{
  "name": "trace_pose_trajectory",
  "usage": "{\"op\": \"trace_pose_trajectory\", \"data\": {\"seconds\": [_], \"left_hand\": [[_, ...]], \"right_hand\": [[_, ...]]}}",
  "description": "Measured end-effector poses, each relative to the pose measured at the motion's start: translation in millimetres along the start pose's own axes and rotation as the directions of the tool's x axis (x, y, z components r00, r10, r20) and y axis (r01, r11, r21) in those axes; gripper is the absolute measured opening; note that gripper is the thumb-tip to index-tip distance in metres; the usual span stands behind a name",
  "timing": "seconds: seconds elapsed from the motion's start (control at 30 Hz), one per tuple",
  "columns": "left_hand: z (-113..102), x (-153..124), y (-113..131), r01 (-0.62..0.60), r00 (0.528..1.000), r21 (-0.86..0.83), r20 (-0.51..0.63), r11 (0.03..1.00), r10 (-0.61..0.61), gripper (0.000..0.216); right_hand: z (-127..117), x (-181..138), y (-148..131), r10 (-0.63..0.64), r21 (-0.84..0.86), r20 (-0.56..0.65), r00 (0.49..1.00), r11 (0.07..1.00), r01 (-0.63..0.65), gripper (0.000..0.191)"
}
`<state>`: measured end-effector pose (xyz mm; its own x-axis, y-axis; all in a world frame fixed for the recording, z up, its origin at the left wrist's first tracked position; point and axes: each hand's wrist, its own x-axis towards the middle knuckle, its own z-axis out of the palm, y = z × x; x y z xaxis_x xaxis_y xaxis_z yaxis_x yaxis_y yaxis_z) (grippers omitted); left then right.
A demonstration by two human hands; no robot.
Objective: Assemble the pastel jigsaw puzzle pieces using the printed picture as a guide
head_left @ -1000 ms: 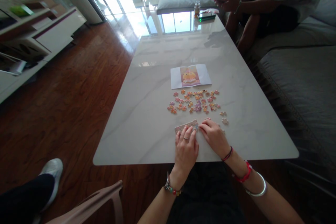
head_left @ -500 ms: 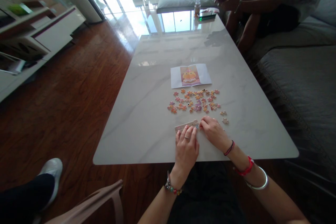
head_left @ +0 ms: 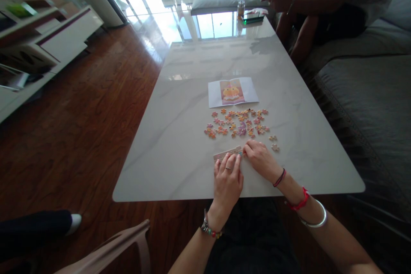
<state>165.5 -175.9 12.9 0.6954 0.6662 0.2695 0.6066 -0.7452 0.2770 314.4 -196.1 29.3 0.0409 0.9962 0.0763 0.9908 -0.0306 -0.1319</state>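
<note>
My left hand lies flat, fingers stretched out, pressing on a joined strip of puzzle pieces near the front edge of the white marble table. My right hand rests beside it with fingertips curled at the strip's right end; what they pinch is hidden. Several loose orange and pink puzzle pieces are scattered just beyond the hands. Farther back lies a printed reference picture on white paper.
Another person sits on the grey sofa at the far right, hands together. A small bottle and a dark phone stand at the table's far end. A leg with a white shoe is at lower left over wooden floor.
My right hand has slid slightly left toward the strip's end. The shoe at lower left has drawn back to the left. The other person's hands have shifted a little.
</note>
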Motion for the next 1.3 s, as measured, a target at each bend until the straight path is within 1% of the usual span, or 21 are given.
{"op": "trace_pose_trajectory", "data": {"seconds": [0.23,0.4,0.6,0.73,0.9,0.97,1.03,1.13,1.2,1.3], "left_hand": [[-2,0,0,0.001,1.000,0.042,0.017,0.999,-0.002,0.044],[-1,0,0,0.003,0.999,0.041,0.039,0.999,-0.004,0.046],[-3,5,2,0.026,0.999,0.041,0.031,0.999,-0.028,0.044],[-4,9,3,0.035,0.999,0.030,0.026,0.999,-0.036,0.039],[-2,9,3,0.053,0.999,0.017,0.002,0.998,-0.053,0.036],[-1,9,3,0.055,0.999,0.018,-0.004,0.998,-0.055,0.036],[-1,8,3,0.057,0.998,0.026,-0.014,0.998,-0.057,0.037],[0,8,3,0.062,0.997,0.044,-0.039,0.997,-0.060,0.040],[0,9,4,0.065,0.997,0.051,-0.044,0.997,-0.063,0.040],[0,10,4,0.069,0.997,0.053,-0.029,0.996,-0.068,0.039]], "right_hand": [[-7,4,1,-0.026,-0.015,0.046,0.999,1.000,0.027,0.011],[-9,6,3,-0.036,-0.006,0.035,0.999,0.999,0.036,0.012],[-9,-5,2,-0.062,0.057,-0.050,0.997,0.996,0.065,0.011],[-6,-12,1,-0.087,0.115,-0.069,0.994,0.989,0.094,0.015],[-8,-2,6,-0.087,0.214,-0.072,0.994,0.972,0.101,0.017],[-10,5,10,-0.087,0.234,-0.076,0.993,0.967,0.102,0.024],[-10,12,13,-0.114,0.237,-0.049,0.992,0.964,0.123,0.030],[-9,19,17,-0.169,0.251,0.026,0.985,0.955,0.157,0.022],[-8,22,17,-0.165,0.268,0.060,0.984,0.953,0.143,0.017],[-8,27,17,-0.130,0.300,0.104,0.986,0.949,0.093,0.018]]}}
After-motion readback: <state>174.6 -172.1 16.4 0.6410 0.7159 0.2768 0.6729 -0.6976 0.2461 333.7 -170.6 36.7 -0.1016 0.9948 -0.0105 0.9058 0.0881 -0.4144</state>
